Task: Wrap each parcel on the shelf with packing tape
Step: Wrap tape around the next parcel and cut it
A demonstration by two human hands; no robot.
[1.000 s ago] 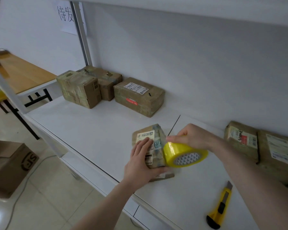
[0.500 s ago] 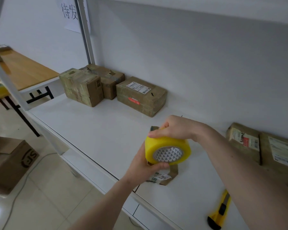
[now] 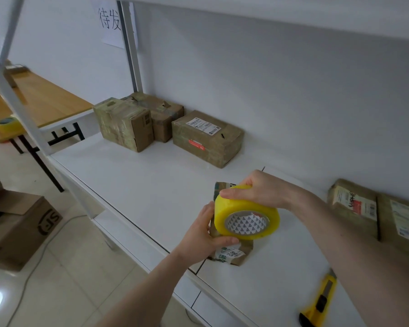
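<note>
A person's right hand (image 3: 262, 188) grips a yellow roll of packing tape (image 3: 246, 212) from above, fingers curled over its top rim, holding it against a small parcel (image 3: 232, 252) that stands near the front edge of a white shelf (image 3: 151, 182). The left hand (image 3: 204, 230) clasps the parcel's near side, thumb curled under the roll; most of the parcel is hidden behind tape and hands, and a label on its lower flap reads "3012".

The shelf's front lip runs from 10 o'clock to 5 o'clock across the view, and a broad bare stretch of white board lies between the held parcel and three taped cartons at 12 o'clock: a cube-shaped box (image 3: 125, 125), a second box (image 3: 162, 114) touching it behind, and a flat box (image 3: 207, 138) just beside them bearing a white shipping label and a red sticker, their print too small to read. At 3 o'clock two more labelled parcels (image 3: 373, 211) sit side by side against the back wall. A yellow utility knife (image 3: 318, 303) lies at 5 o'clock near the shelf's front edge.

A paper sign (image 3: 110, 22) on the wall at 11 o'clock shows the characters "待发". On the floor at 9 o'clock an open carton (image 3: 21, 223) carries an "SF" logo. A second yellow tape roll (image 3: 8, 123) rests on a wooden table (image 3: 47, 100) at 10 o'clock.
</note>
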